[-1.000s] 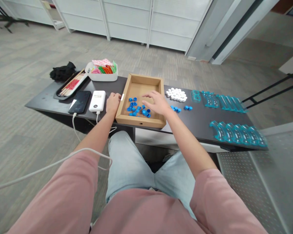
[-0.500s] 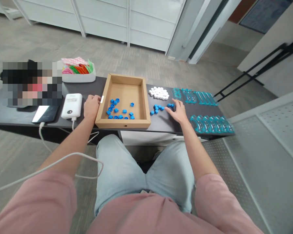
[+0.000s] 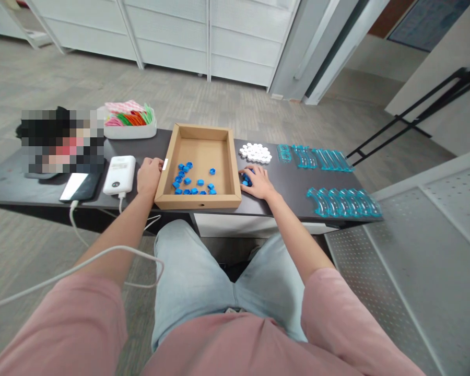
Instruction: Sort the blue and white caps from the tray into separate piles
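An open cardboard box point(image 3: 198, 201) stands in front of me, with several small blue hexagonal pieces point(image 3: 200, 182) scattered over the near half of its floor. My left hand point(image 3: 149, 175) is at the box's outer left wall, its fingers curled against the side. Just right of the box, my right hand point(image 3: 257, 183) is cupped low on the table around a cluster of blue pieces point(image 3: 246, 179). Some of that cluster shows between the thumb and fingers; the palm hides the others. Behind this hand lies a group of white pieces point(image 3: 255, 153).
Teal-edged clear parts point(image 3: 342, 202) lie in rows at the table's right. Leftward are a white power bank point(image 3: 119, 175), a phone point(image 3: 80, 185) and a white tub point(image 3: 131, 131) of colourful strips. A white cable point(image 3: 102, 257) crosses over my left forearm.
My right hand has moved left toward the box, and the loose blue pieces are now bunched under it near the box wall. My left hand has stayed at the box's left side.
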The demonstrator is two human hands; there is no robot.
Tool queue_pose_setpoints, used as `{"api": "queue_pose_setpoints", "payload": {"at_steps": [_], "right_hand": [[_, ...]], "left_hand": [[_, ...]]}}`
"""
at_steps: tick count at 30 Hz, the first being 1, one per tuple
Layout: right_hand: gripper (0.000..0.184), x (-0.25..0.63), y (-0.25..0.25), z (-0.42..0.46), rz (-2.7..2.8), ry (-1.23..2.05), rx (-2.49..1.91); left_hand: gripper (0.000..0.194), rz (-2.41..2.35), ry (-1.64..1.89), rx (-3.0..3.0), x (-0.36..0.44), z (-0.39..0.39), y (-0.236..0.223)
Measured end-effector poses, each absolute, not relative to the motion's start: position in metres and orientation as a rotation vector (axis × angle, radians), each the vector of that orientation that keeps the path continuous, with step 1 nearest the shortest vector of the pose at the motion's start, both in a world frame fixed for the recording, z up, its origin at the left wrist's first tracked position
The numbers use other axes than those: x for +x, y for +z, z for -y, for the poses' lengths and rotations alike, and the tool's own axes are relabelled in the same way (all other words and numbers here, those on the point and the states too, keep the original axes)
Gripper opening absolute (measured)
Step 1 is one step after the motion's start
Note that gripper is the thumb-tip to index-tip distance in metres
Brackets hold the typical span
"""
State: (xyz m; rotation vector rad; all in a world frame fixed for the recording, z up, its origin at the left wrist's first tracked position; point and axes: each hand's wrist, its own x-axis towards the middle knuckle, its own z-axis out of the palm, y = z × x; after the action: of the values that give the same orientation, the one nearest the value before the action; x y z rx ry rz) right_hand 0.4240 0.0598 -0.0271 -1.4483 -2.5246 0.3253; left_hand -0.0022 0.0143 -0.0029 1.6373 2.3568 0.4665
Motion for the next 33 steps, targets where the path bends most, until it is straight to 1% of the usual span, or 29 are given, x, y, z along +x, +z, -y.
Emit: {"api": "queue_pose_setpoints", "payload": {"at_steps": [2,5,10,14,19,21,25,29,33], "right_hand": [[0.048,0.422,-0.026,-0.057,2.514,0.288,-1.437],[0.032,0.421,-0.026,-0.051,2.463,0.224,-1.48],[0.021,0.418,-0.026,-0.042,2.401,0.128,-1.576],[0.017,0.419,-0.029,-0.042,2.298,0.127,-1.583],[0.015,0.427,-0.034,-0.053,1.999,0.306,-1.474],[0.016,0.432,-0.034,-0.058,1.847,0.395,-1.425],[0.025,0.435,-0.026,-0.068,1.627,0.498,-1.368],[0.024,0.413,-0.005,-0.078,1.692,0.509,-1.218],[0.02,0.365,0.021,-0.083,1.948,0.479,-1.053]], "left_hand": [[0.034,-2.358,0.462,1.638,-0.003,-0.015,-0.004],[0.034,-2.359,0.459,1.644,-0.003,-0.015,-0.005],[0.035,-2.378,0.46,1.659,-0.003,-0.015,-0.008],[0.032,-2.367,0.486,1.675,-0.004,-0.015,-0.008],[0.028,-2.355,0.513,1.688,-0.005,-0.015,-0.009],[0.03,-2.358,0.516,1.686,-0.005,-0.015,-0.01],[0.037,-2.376,0.526,1.677,-0.003,-0.016,-0.012],[0.039,-2.385,0.544,1.681,-0.001,-0.016,-0.011],[0.037,-2.355,0.531,1.672,0.0,-0.013,-0.006]]}}
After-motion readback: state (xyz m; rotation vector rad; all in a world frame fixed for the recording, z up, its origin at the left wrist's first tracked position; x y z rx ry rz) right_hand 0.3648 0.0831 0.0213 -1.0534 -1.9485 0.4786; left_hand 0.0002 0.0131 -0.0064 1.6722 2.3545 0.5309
